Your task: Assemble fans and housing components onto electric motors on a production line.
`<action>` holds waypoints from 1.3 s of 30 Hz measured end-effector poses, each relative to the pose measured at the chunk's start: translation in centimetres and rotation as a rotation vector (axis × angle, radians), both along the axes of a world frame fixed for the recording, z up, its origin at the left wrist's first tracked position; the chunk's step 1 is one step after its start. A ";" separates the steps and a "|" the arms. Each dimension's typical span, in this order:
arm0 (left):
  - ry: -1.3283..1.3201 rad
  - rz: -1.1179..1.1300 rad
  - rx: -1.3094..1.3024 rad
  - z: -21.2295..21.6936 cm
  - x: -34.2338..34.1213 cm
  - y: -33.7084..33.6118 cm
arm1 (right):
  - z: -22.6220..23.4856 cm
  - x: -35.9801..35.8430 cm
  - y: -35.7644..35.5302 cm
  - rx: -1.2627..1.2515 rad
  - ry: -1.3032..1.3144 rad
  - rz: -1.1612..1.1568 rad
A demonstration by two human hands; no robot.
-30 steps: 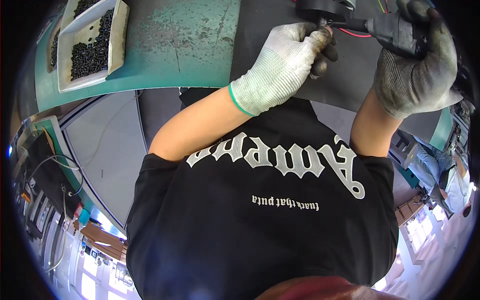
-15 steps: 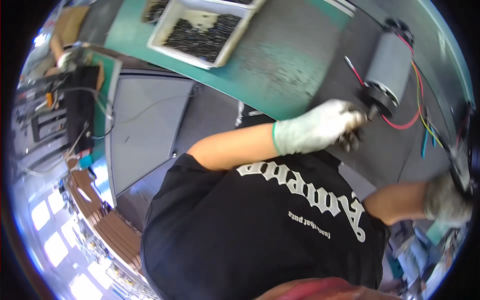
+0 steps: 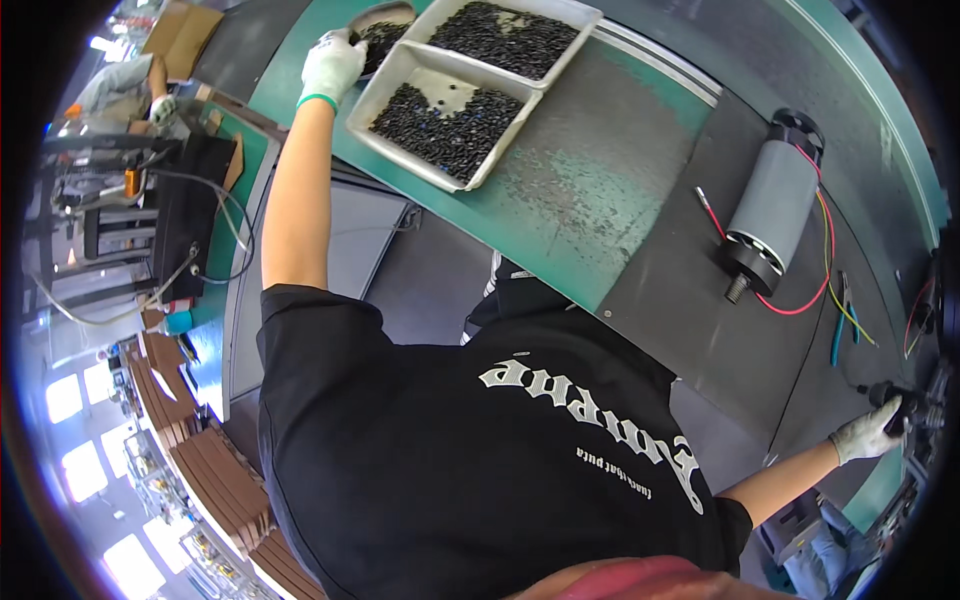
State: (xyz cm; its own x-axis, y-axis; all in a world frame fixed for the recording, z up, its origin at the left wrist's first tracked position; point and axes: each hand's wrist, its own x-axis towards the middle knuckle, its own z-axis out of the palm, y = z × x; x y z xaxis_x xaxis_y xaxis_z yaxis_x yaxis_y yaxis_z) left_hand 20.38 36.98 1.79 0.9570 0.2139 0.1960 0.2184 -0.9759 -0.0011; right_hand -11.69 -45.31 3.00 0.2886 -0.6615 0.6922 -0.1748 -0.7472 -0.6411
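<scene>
Two gloved hands, spread well apart. Left hand (image 3: 333, 68) extended to a round bowl (image 3: 398, 9) of small black pieces (image 3: 385, 38) at upper left, fingertips at the near rim and partly hidden; cannot tell whether pinched on a piece or loose. Right hand (image 3: 868, 433) at the far right, fingers curled and clamped round a black tool (image 3: 893, 398), details too small and dark to read. Just beside the bowl, a pale tray (image 3: 425, 82) with two visible compartments, similar black pieces heaped in both. Between tray and tool, a grey cylinder (image 3: 775, 200) with black end caps, lying on a dark mat (image 3: 660, 285), clear of both hands, threaded shaft (image 3: 738, 289) directed toward the wearer. Beside it, a looped red wire (image 3: 784, 313) and pliers with teal handles (image 3: 836, 340). Beyond the bench, upper left, a co-worker's gloved hand (image 3: 162, 108).
</scene>
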 end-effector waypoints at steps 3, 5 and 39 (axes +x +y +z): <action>-0.039 -0.102 0.146 -1.5 2.4 1.2 | 0.5 -0.9 2.1 -0.057 -0.135 0.080; -0.030 -0.144 0.109 -1.6 2.8 -0.6 | 1.4 -0.7 5.1 0.068 -0.236 0.149; -0.399 -0.512 -0.913 6.5 -3.0 -11.8 | 4.9 -1.0 15.7 0.530 -0.347 0.218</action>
State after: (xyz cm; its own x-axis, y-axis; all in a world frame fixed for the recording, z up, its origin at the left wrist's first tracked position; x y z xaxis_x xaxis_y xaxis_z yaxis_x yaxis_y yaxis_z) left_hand 17.33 25.17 8.34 0.8770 0.0338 0.4793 -0.3840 -0.5502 0.7415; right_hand -12.66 -29.61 7.94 0.2737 -0.8893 0.3664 0.2268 -0.3105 -0.9231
